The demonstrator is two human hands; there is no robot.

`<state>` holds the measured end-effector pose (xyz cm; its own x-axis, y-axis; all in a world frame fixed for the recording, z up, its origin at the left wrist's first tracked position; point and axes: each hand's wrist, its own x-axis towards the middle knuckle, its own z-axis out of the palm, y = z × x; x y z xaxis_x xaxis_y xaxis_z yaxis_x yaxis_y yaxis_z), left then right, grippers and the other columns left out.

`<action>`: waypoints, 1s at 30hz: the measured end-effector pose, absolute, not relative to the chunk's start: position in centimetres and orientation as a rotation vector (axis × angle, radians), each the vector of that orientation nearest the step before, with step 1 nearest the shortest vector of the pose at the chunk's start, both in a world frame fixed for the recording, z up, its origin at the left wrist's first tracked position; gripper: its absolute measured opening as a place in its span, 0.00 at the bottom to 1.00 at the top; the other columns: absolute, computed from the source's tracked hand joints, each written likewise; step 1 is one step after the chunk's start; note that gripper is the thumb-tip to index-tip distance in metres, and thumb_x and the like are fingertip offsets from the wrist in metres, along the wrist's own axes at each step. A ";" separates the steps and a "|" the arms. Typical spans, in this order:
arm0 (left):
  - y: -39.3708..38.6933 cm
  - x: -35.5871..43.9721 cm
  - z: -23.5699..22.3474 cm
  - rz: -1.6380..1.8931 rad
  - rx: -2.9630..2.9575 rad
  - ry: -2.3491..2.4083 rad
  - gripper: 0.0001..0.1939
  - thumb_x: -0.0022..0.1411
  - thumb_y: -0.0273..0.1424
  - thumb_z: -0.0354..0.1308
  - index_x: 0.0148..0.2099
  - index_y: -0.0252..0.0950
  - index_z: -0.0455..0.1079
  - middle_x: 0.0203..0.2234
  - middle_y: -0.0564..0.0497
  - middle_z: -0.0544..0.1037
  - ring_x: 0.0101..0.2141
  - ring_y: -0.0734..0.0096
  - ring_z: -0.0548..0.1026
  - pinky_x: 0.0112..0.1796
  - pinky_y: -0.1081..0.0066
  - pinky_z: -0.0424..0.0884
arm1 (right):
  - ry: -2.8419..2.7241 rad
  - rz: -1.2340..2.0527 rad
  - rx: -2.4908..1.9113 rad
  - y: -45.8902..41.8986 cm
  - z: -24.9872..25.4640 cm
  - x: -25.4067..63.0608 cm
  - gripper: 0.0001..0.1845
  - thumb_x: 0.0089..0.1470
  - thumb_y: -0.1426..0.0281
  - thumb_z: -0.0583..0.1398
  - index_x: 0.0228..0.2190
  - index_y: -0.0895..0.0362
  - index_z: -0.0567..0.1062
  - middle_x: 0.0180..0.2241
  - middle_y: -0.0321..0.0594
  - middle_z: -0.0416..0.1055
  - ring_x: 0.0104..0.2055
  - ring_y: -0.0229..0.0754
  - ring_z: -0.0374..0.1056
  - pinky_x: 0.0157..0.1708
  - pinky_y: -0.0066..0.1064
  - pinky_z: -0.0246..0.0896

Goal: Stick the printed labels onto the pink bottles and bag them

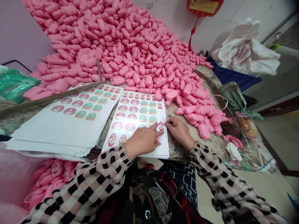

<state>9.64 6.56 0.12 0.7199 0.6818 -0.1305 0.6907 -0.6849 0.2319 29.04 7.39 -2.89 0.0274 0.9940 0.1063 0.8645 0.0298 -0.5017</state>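
Note:
On the front sheet of stickers [149,152] rests my left hand [143,140], its index finger stretched along the paper. Its other fingers are curled round what looks like a small pink plastic bottle, with only a bit of pink showing between them. Beside those fingertips is an oval pink sticker [161,126] near the sheet's right edge. My right hand [179,130] is just right of this sticker, with thumb and index finger pinched at the paper's edge. Whatever lies in that pinch is too small to make out. Pink and green stickers fill rows farther up.
A large heap of pink plastic bottles [130,46] covers the back of the table. More sticker sheets [58,133] are stacked at left, under a metal bar [53,95]. Labelled pink bottles [50,175] sit below left. At right stands a blue crate [235,76] with white bags.

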 end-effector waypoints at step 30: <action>8.9 10.3 1.5 -0.296 2.517 0.951 0.31 0.52 0.43 0.58 0.59 0.57 0.60 0.66 0.49 0.45 0.45 0.55 0.72 0.44 0.59 0.67 | -1.763 0.480 -2.059 6.5 -2.1 28.4 0.15 0.46 0.54 0.60 0.24 0.53 0.73 0.25 0.34 0.73 0.26 0.39 0.64 0.23 0.29 0.47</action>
<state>10.32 8.92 1.50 0.7420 0.5768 -0.3416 0.6688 -0.6717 0.3185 28.37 6.55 -2.14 0.1517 0.9884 -0.0086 0.8563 -0.1358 -0.4983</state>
